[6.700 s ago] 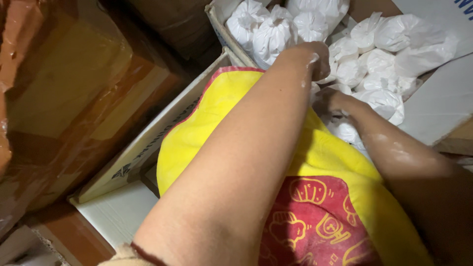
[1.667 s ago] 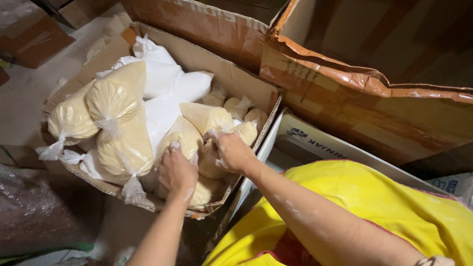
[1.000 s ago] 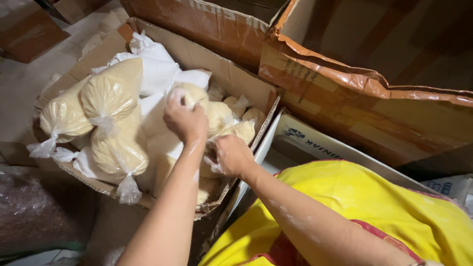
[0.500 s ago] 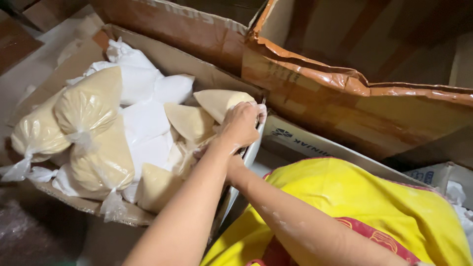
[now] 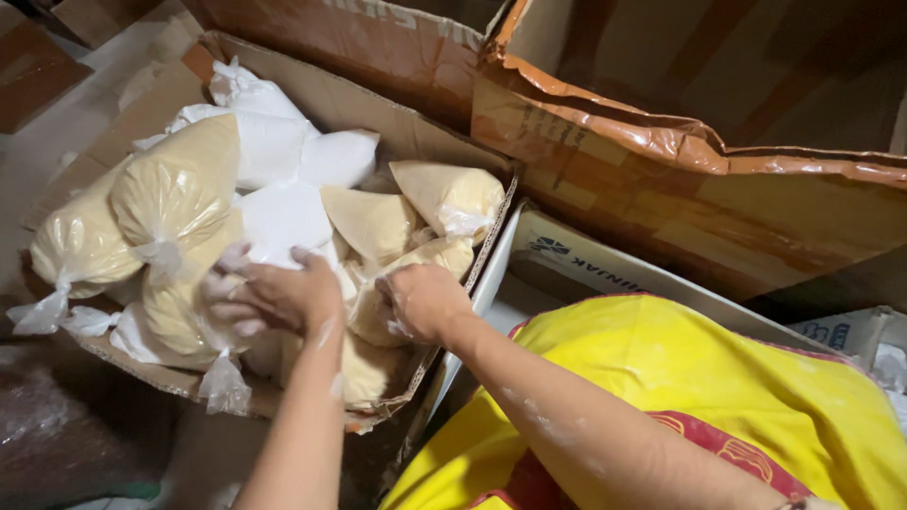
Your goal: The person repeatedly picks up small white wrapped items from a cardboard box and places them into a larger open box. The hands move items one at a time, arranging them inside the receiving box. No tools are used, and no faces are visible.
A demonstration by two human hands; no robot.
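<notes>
My left hand [image 5: 274, 297] and right hand [image 5: 425, 300] both clench tan bags [image 5: 373, 326] inside the cardboard box [image 5: 416, 123]; I'd grip low under each grip, sparing the knots.

You see tan knotted plastic bags [image 5: 179, 189], white knotted plastic bags [image 5: 283, 217], a brown cardboard box [image 5: 378, 104], your yellow red-patterned garment [image 5: 680, 397].

cardboard box [image 5: 359, 104] packed with tied bags [image 5: 179, 184], walls close, open above

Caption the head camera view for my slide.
Both hands, left and right, reach among tied plastic bags of beige powder in an open cardboard box.
</notes>
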